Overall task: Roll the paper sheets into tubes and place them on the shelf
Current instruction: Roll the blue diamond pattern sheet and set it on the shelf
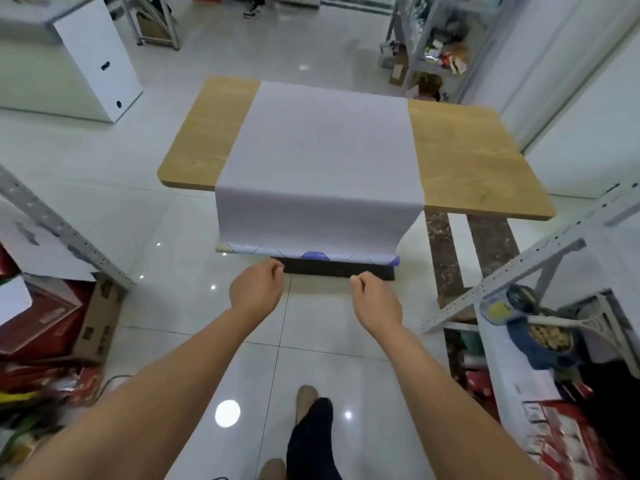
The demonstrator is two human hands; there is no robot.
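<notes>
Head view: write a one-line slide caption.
Left hand and right hand, both curled, near a paper sheet draped over a wooden table.

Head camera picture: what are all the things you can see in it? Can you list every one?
light brown wooden table: one, tan, middle of the room
big white paper sheet: one, white with purple print at its near edge, lying across the table, near end hanging over
tall white cabinet: one, white, far left
grey metal shelf racks: several, grey, left, right and far right
brown cardboard box: one, brown, on the floor at left
shiny tiled floor: one, white, all around
dark trouser leg: one, nearly black, bottom middle
left hand: one, fingers curled, empty, just short of the paper
right hand: one, the same, beside it
</notes>
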